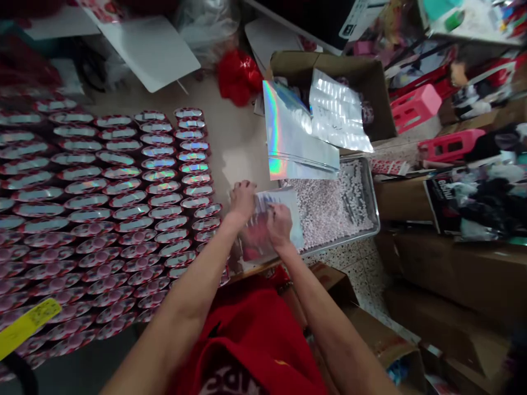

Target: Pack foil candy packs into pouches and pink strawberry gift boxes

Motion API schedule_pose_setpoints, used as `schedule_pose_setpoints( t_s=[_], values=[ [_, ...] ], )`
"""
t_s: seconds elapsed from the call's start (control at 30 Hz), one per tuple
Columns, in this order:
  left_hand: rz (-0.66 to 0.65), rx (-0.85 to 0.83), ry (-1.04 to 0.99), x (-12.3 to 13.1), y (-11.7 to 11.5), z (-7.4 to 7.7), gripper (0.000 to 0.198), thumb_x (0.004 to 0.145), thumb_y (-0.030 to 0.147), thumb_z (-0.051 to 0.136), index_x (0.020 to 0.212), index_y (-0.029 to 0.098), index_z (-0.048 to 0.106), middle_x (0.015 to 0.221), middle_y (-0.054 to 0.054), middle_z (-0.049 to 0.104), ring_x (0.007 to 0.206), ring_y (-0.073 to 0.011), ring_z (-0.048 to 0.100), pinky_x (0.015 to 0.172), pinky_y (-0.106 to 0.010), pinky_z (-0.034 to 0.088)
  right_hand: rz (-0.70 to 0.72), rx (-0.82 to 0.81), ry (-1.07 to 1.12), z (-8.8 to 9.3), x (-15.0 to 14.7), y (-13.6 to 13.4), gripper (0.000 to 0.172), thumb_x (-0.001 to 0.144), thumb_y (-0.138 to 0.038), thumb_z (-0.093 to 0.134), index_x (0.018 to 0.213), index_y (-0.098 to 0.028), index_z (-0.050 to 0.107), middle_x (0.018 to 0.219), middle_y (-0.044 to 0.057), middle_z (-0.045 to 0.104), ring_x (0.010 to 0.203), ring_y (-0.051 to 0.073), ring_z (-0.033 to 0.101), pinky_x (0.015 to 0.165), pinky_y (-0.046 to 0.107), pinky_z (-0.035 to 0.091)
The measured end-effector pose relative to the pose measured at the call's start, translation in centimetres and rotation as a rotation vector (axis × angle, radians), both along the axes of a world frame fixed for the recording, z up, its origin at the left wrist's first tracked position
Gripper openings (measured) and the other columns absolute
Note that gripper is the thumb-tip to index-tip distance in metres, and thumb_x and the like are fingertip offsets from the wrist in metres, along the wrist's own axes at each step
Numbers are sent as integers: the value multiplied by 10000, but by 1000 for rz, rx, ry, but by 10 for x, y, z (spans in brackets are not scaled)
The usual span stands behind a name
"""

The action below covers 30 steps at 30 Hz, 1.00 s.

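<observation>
My right hand [280,222] is curled, with fingers pinching a see-through plastic bag [260,236] that shows red and white through it. Close by on the left is my left hand [244,198], its fingers bent at the bag's upper left edge; whether they hold anything is hidden by blur. Under the hands and to the right, a shallow metal tray [376,211] holds many small pale beads [319,208]. Shiny silver holographic sheets [298,142] lie over the tray's far end.
Rows of red-edged oval-topped packs [119,173] fill the left of the table. A cardboard box [329,63] stands behind the tray, with a crinkled silver sheet [337,109] across it. Red foil [239,77] lies at the back. Pink stools [415,109] and cartons [444,274] crowd the right.
</observation>
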<state>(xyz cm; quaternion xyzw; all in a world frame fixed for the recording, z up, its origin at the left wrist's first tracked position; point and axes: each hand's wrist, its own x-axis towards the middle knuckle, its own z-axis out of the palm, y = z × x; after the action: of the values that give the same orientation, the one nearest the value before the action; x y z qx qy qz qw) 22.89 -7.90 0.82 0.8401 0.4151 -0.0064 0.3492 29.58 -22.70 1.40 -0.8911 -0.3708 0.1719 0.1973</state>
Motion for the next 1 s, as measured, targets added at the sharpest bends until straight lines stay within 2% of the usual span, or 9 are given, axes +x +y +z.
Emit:
schedule_pose_setpoints(
  t_s=[0.07,0.17,0.33,0.43,0.53,0.7,0.83,1.0],
  values=[
    [-78,-60,92,22,2,-24,333,897,102,588,1133,245,774,1279,-154,716,1216,-328,606,953,-428,485,103,-38,-61,-11,27,-1,416,1000,-120,430,1326,-135,688,1281,174,688,1188,306,578,1090,432,432],
    [-116,-166,135,26,9,-45,258,912,157,587,1019,245,805,1157,-131,775,1119,-305,663,922,-386,493,291,-114,-79,-28,47,15,472,1006,-109,438,1443,-135,613,1405,188,633,1258,326,520,1106,458,396],
    [-65,-289,-8,19,17,-53,242,874,254,597,965,231,820,1074,-95,817,1017,-264,710,891,-321,504,370,-237,-39,-40,53,33,445,1051,-165,418,1461,-158,588,1478,180,598,1274,338,492,1056,467,406],
    [7,-369,38,18,20,-58,242,835,336,619,927,221,812,963,-71,821,933,-264,708,825,-318,510,469,-188,-39,-39,51,24,531,1034,-146,435,1563,-146,483,1598,178,512,1353,337,468,1109,475,391],
    [43,-465,80,19,21,-62,268,794,419,649,881,211,794,818,-44,793,825,-251,681,730,-300,495,473,-146,-68,-35,46,9,588,1020,-120,438,1606,-176,431,1654,140,470,1425,310,447,1170,457,358],
    [13,-428,104,21,20,-52,292,807,403,601,915,201,781,820,-52,782,765,-228,651,700,-298,468,451,-117,-62,-20,45,-7,506,1047,-177,436,1546,-191,519,1607,125,533,1362,310,488,1140,468,372],
    [-36,-277,154,23,11,-32,283,861,347,577,972,219,803,937,-80,812,871,-260,694,768,-322,480,413,-131,-103,-1,47,-15,381,1070,-260,455,1404,-221,633,1373,127,682,1233,325,504,1029,488,371],
    [-99,-129,147,30,-7,-12,287,919,228,544,1023,225,811,1111,-114,807,1027,-271,723,875,-343,498,373,-130,-173,17,44,-31,245,1061,-315,498,1085,-237,730,1084,119,706,1082,315,523,938,466,336]
  ],
)
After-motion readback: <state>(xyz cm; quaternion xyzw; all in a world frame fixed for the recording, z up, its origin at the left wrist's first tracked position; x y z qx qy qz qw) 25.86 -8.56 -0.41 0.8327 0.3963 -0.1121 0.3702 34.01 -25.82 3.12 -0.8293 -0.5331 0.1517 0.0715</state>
